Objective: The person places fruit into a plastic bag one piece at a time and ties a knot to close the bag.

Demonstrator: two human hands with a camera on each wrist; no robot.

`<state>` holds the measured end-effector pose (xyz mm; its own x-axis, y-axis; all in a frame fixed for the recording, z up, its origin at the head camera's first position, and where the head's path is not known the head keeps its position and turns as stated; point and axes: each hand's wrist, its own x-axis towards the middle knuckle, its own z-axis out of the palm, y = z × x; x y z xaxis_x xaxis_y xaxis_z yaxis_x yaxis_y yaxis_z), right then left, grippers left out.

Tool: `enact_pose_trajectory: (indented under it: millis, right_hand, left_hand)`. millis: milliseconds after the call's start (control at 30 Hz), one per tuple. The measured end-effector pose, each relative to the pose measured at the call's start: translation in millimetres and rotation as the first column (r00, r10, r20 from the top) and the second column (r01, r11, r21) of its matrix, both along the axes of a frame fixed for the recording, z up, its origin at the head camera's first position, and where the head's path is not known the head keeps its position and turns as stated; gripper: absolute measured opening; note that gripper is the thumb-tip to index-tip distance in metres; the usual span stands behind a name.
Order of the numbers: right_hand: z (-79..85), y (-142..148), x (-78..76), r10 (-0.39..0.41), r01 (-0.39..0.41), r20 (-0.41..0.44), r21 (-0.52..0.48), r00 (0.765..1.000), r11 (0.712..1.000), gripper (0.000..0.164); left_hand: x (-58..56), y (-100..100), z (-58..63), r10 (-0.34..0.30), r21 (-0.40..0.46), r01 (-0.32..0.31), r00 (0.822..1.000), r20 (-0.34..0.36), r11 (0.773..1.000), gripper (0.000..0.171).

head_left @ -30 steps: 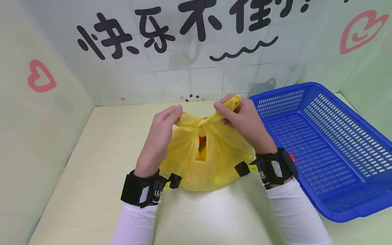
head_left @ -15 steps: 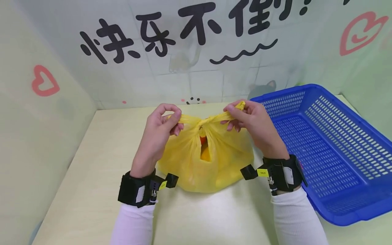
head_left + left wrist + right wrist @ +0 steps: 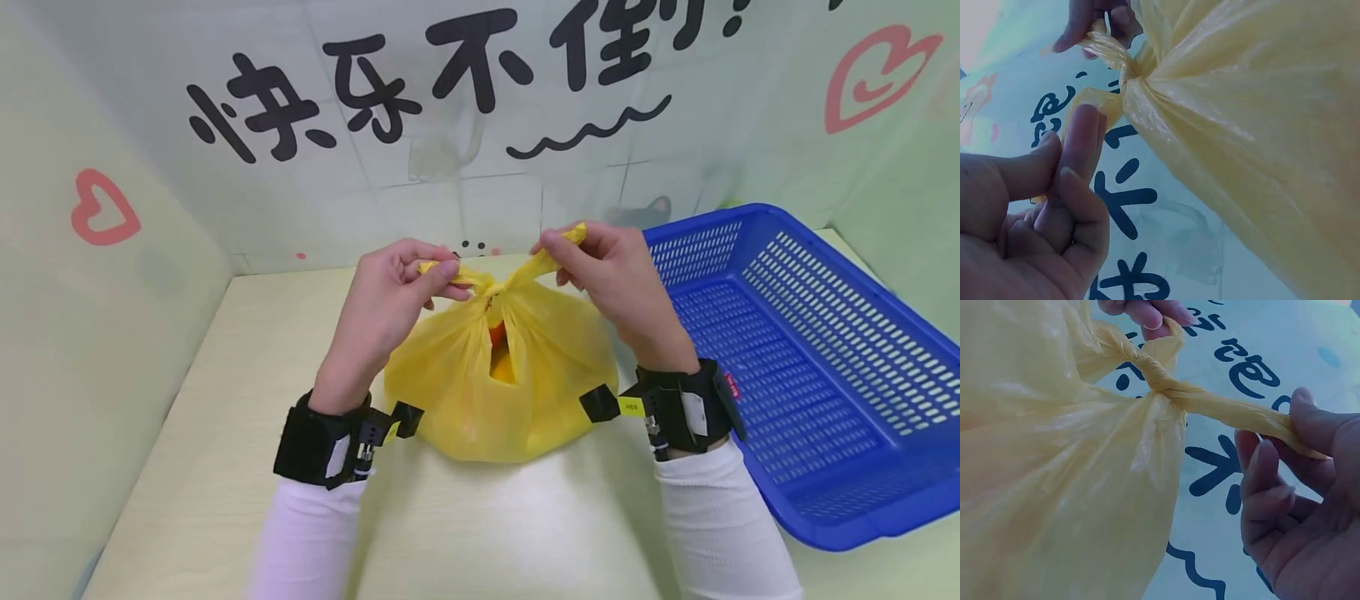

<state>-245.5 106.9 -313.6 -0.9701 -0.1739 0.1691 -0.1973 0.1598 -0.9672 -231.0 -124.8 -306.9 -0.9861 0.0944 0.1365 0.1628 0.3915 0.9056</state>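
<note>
A yellow plastic bag (image 3: 465, 400) sits on the table, its top gathered into a knot (image 3: 495, 290). Through a slit below the knot, red and orange contents (image 3: 502, 362) show. My left hand (image 3: 390, 300) pinches one tied end of the bag between thumb and fingers. On the other side, my right hand (image 3: 615, 283) pinches the opposite end, which looks twisted into a narrow strip (image 3: 1235, 412) in the right wrist view. Both ends stretch outward from the knot. In the left wrist view the bag's side (image 3: 1241, 125) hangs in folds from the knot.
To the right stands a blue plastic basket (image 3: 840, 517) with slotted walls, close beside my right forearm. The pale table (image 3: 225, 433) is enclosed by a printed back wall (image 3: 420, 200) and side walls.
My left hand has changed its grip on its end of the bag, and the fingers sit nearer the knot than half a second ago. The right hand has lifted its end a little.
</note>
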Motion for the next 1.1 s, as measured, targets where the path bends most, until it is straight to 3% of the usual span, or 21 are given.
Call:
enact_pose_trajectory:
  millis: [67,167,233,267,333,433,700,1100]
  right_hand:
    - [0.6,-3.4,-2.3,0.038,-0.039,-0.027,-0.04,0.999,0.998,0.031]
    - [-2.2,-8.1,-6.6,0.119,-0.121,-0.022,-0.145,0.993,0.982,0.031]
    - [-5.0,-9.6,-9.1,0.147,-0.144,-0.001,-0.205,0.989,0.968,0.033]
    - [-6.8,-9.8,-9.9,0.147,-0.14,0.014,-0.223,0.989,0.965,0.034]
    - [-10.6,-9.6,-10.7,0.116,-0.104,0.037,-0.242,0.993,0.965,0.035]
    - [-16.4,-9.4,-10.1,0.081,-0.066,0.055,-0.228,0.995,0.971,0.038]
    - [-29.7,-6.7,-3.0,0.042,-0.012,0.079,-0.355,0.996,0.935,0.031]
    - [-33.7,6.4,2.8,-0.022,0.077,0.18,-0.302,0.983,0.95,0.04]
  left_hand:
    - [-0.2,4.0,3.8,0.006,-0.121,-0.022,0.992,-0.124,0.992,0.018]
    - [-1.8,8.5,7.5,-0.003,-0.301,-0.101,0.946,-0.325,0.948,0.017]
    - [-3.8,8.2,8.4,-0.009,-0.364,-0.151,0.916,-0.402,0.919,0.019]
    - [-4.6,6.8,8.4,-0.007,-0.38,-0.166,0.91,-0.415,0.91,0.019]
    - [-6.3,1.8,6.4,0.002,-0.402,-0.187,0.908,-0.419,0.896,0.02]
    - [-8.5,-6.8,-0.3,0.013,-0.405,-0.191,0.915,-0.403,0.894,0.021]
    - [-6.4,-21.0,-18.0,0.033,-0.379,-0.167,0.942,-0.335,0.91,0.019]
    - [-2.3,-35.5,-40.2,0.09,-0.289,-0.167,0.961,-0.261,0.943,0.015]
